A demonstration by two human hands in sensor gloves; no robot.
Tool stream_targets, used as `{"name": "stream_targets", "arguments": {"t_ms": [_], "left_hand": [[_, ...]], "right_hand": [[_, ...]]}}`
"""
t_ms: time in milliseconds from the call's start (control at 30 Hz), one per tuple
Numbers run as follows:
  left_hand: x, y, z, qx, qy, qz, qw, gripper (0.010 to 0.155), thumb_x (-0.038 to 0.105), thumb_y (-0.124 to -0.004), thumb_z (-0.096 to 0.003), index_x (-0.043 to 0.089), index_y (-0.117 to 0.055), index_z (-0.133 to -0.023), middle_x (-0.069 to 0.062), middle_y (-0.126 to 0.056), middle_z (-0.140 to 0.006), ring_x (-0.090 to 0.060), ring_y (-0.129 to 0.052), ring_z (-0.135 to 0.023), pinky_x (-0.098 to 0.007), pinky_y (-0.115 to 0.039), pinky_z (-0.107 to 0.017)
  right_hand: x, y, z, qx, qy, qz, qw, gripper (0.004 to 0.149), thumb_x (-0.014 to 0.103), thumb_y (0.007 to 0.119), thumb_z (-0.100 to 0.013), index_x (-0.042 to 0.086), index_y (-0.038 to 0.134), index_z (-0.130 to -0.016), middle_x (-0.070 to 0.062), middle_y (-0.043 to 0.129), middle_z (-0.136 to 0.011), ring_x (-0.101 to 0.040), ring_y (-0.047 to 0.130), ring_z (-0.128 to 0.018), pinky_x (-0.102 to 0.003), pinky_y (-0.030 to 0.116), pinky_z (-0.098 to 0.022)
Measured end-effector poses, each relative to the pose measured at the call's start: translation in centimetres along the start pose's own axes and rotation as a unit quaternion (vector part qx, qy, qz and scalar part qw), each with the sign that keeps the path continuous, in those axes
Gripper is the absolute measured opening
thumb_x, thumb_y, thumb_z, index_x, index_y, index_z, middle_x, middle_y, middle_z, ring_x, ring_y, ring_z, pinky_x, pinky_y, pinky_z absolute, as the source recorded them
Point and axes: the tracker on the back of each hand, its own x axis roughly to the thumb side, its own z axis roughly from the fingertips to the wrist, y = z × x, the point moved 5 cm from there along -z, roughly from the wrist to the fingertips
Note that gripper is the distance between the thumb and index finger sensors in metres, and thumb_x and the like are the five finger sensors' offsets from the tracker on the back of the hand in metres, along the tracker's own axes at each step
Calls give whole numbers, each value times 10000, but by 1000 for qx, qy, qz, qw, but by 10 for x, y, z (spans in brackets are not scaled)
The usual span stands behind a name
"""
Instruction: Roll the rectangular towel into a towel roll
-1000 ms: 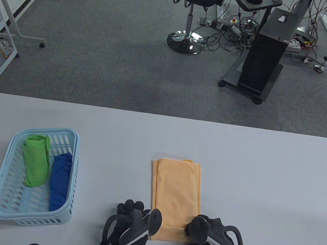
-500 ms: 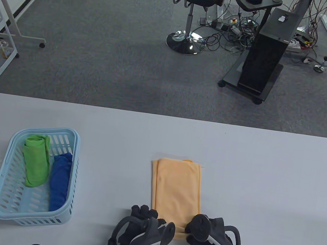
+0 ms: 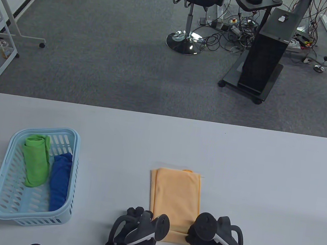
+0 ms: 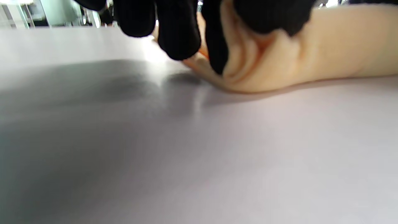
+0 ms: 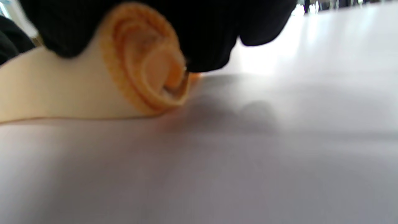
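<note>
A folded orange towel [image 3: 176, 195] lies lengthwise on the grey table [image 3: 264, 178], its near end rolled into a small roll [image 3: 175, 237]. My left hand [image 3: 140, 228] grips the roll's left end; in the left wrist view its fingers [image 4: 178, 31] press on the orange cloth [image 4: 311, 53]. My right hand [image 3: 211, 235] grips the roll's right end; the right wrist view shows the spiral end of the roll [image 5: 146, 65] under my black glove [image 5: 217, 28]. The trackers hide most of both hands in the table view.
A light blue plastic basket [image 3: 6, 198] stands at the left of the table with a rolled green towel [image 3: 36, 161] and a rolled blue towel [image 3: 60, 179] inside. Beyond the table's far edge are carpet, a chair and a black stand.
My left hand came in from the left onto the towel's near end. The near end has been rolled, and the towel's far edge has slid a little toward me.
</note>
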Motion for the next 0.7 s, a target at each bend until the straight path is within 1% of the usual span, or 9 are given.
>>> {"name": "stream_targets", "arguments": {"t_ms": [67, 133, 200, 233, 300, 400, 467, 600, 700], "left_hand": [[2, 4, 2, 16, 7, -15, 1000, 463, 509, -757, -371, 296, -954, -731, -103, -685, -1033, -405, -545, -996, -657, -425, -720], [5, 7, 2, 30, 7, -35, 999, 539, 490, -781, -367, 409, -708, -895, -97, -553, -1074, -393, -505, -1000, -653, -408, -725], [11, 9, 3, 52, -9, -38, 998, 484, 449, -809, -370, 453, -692, -840, -84, -479, -1078, -388, -471, -997, -652, -375, -729], [15, 10, 3, 66, -29, -39, 997, 410, 411, -814, -378, 442, -748, -781, -74, -494, -1065, -380, -478, -992, -648, -371, -729], [19, 11, 4, 81, -42, -57, 994, 369, 387, -832, -364, 429, -841, -731, -65, -632, -1027, -378, -567, -971, -646, -430, -716], [18, 11, 5, 40, -22, -71, 996, 402, 378, -796, -389, 443, -869, -778, -81, -656, -1042, -386, -551, -990, -645, -423, -721], [16, 10, 8, 35, -22, -70, 997, 426, 376, -763, -403, 440, -853, -815, -88, -668, -1043, -387, -562, -988, -643, -433, -718], [7, 7, 10, 18, -10, -32, 999, 526, 524, -712, -362, 420, -838, -863, -111, -673, -1046, -404, -560, -990, -656, -435, -713], [10, 4, 5, 9, -20, -32, 999, 626, 606, -776, -289, 385, -827, -873, -109, -668, -1048, -406, -551, -999, -666, -429, -716]], "right_hand": [[2, -3, 1, -24, 0, 17, 1000, 542, 414, 821, -268, 254, 767, -783, -34, 613, -950, -267, 717, -814, -557, 543, -683], [5, -5, 1, -43, -3, 0, 999, 588, 378, 851, -256, 277, 689, -812, -45, 548, -973, -260, 699, -819, -530, 563, -673], [7, -1, -1, -29, -1, -1, 1000, 518, 335, 857, -274, 257, 718, -767, -15, 590, -948, -238, 737, -790, -505, 609, -648], [8, 0, -1, -36, 1, 16, 999, 479, 330, 861, -261, 243, 777, -724, 10, 652, -917, -219, 778, -766, -489, 644, -635], [9, 1, -2, -39, -2, 39, 998, 452, 340, 872, -240, 235, 871, -680, 14, 771, -856, -206, 869, -706, -476, 716, -595], [11, 1, -1, -36, 2, 41, 999, 443, 311, 854, -261, 226, 918, -692, 5, 798, -855, -218, 888, -712, -483, 723, -591], [11, 4, -2, 0, 4, 51, 999, 460, 312, 824, -292, 230, 894, -739, -2, 760, -894, -228, 858, -755, -491, 698, -611], [8, 7, 0, 14, 5, 34, 999, 568, 439, 794, -271, 221, 861, -791, -16, 715, -928, -261, 813, -787, -513, 662, -623], [9, 10, 1, 31, 4, 51, 998, 680, 511, 820, -217, 228, 814, -835, -9, 666, -958, -284, 757, -827, -530, 623, -642]]}}
